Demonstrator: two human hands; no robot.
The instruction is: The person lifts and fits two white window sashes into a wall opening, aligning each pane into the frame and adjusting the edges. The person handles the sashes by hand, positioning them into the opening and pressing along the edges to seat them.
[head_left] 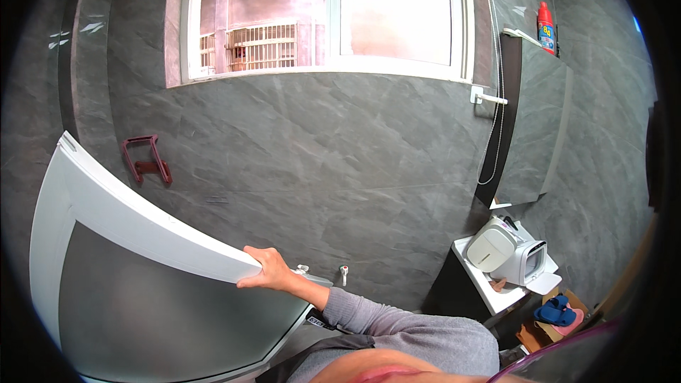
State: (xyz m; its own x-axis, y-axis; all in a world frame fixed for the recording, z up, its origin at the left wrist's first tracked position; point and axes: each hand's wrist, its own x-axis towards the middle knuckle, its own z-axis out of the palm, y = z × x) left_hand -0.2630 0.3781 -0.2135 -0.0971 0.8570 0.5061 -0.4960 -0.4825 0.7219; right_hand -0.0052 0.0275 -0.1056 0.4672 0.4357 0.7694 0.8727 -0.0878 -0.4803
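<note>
My right hand [267, 269] is closed around the right end of a large white-framed panel [159, 223] with a smoky grey pane. The panel stands tilted across the left side, its frame curving from the upper left down to my fingers. The arm, in a grey sleeve [397, 319], reaches in from the lower right. Just beyond my wrist, a small metal fitting [302, 269] and a wall tap [345, 274] show against the tiles. A patterned label [316, 321] lies below the wrist. My left hand is out of sight.
A dark red rack [147, 161] hangs on the grey tiled wall, below a window [326, 21]. On the right are a wall cabinet [530, 124] bearing a red bottle [545, 28], a white counter [505, 298] with white containers [493, 247], and a cardboard box [537, 335] with blue slippers [557, 311].
</note>
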